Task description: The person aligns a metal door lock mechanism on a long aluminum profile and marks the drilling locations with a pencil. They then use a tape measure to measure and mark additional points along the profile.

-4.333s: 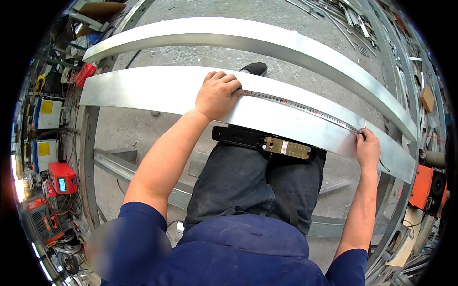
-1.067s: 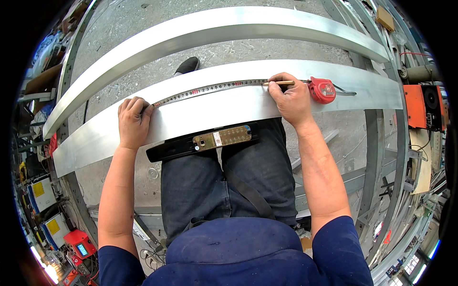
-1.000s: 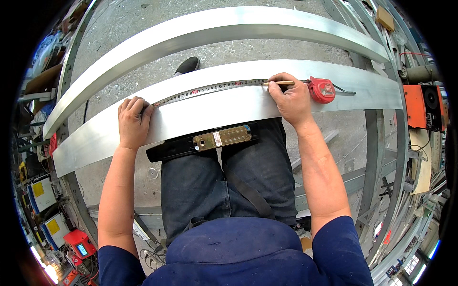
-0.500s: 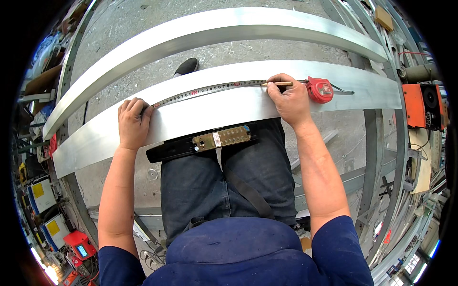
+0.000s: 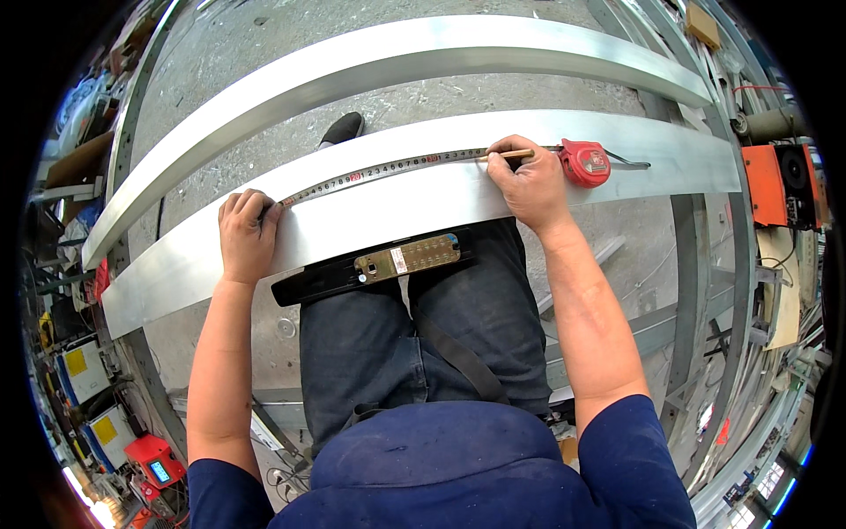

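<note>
A wide silver metal bar point(image 5: 388, 207) lies crosswise in front of me. The steel blade of a tape measure point(image 5: 585, 164) is stretched along its top, its red case resting on the bar at the right with a dark strap trailing. My left hand point(image 5: 248, 234) pinches the blade between thumb and fingers at its left end; the tip itself is hidden. My right hand point(image 5: 530, 183) is closed round a thin wooden pencil point(image 5: 518, 153), its point touching the bar at the blade's edge just left of the case.
A second silver bar point(image 5: 397, 69) runs parallel beyond the first. A black strip with a brass-coloured panel point(image 5: 410, 257) lies over my thighs. Steel frame uprights stand at both sides. An orange machine point(image 5: 780, 185) is at the right, a red device with a display point(image 5: 156, 462) at lower left.
The whole view has shifted slightly. Both hands keep their holds, and the pencil stays by the blade at nearly the same place.
</note>
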